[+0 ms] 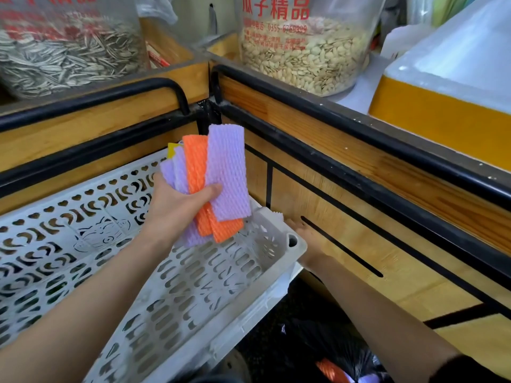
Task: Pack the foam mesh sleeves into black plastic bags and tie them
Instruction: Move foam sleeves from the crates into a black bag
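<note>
My left hand (177,205) grips a fanned bunch of foam mesh sleeves (226,172), purple and orange with a bit of yellow behind, held upright over the white perforated crate (193,288). My right hand (304,233) reaches down behind the crate's far right corner, beside the wooden panel; its fingers are partly hidden, so what it touches is unclear. A black plastic bag (312,346) lies open below on the floor at bottom centre, with an orange sleeve (331,371) and a purple one showing inside.
Wooden shelf units with black metal rails (359,172) form a corner around the crate. Above stand clear bins of striped sunflower seeds (63,56) and pale pumpkin seeds (304,64). A yellow-and-white box (442,87) sits at upper right.
</note>
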Available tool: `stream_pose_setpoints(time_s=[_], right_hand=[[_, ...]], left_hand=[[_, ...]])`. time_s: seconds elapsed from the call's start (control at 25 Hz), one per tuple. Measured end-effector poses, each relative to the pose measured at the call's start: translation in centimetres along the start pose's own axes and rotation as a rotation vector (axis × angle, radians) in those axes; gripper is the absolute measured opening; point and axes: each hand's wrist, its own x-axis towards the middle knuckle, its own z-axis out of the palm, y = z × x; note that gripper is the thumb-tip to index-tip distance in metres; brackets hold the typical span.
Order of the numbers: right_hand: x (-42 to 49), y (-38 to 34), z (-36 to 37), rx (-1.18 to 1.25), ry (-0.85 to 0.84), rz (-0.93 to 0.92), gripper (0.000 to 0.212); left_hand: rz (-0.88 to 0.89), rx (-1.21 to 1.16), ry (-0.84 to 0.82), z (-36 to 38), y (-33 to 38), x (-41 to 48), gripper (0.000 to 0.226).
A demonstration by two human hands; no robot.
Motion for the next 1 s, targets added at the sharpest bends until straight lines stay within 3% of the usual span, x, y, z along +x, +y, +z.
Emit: stream_pose_setpoints(time_s=[0.24, 0.36, 0.56, 0.72, 0.8, 0.92, 1.0], right_hand=[[-1.9, -0.1, -0.8, -0.024, 0.058, 0.118, 0.052], [-4.8, -1.3, -3.2, -0.089, 0.15, 0.141, 0.051], [-10.4, -5.1, -7.6, -0.176, 0.355, -0.017, 0.044], [-14.9, -9.4, -10.5, -0.188, 0.534, -0.144, 0.037], [-17.1, -12.0, -11.4, -0.176, 0.603, -0.235, 0.034], [-19.9, -17.3, -12.0, -0.065, 0.641, -0.393, 0.033], [-21.9, -22.0, -11.2, 0.022, 0.58, -0.514, 0.033]], left_hand=[[0.003, 0.058, 0.029, -1.3, 0.7, -1.7, 0.08], [0.008, 0.074, 0.066, -2.7, 2.1, -3.7, 0.095], [0.06, 0.077, 0.129, -5.6, 4.2, -8.0, 0.11], [0.114, 0.062, 0.211, -8.2, 5.8, -11.3, 0.089], [0.155, 0.055, 0.234, -10.3, 6.7, -13.0, 0.091], [0.209, 0.072, 0.282, -14.1, 8.2, -15.8, 0.103], [0.274, 0.062, 0.32, -17.4, 9.5, -18.0, 0.099]])
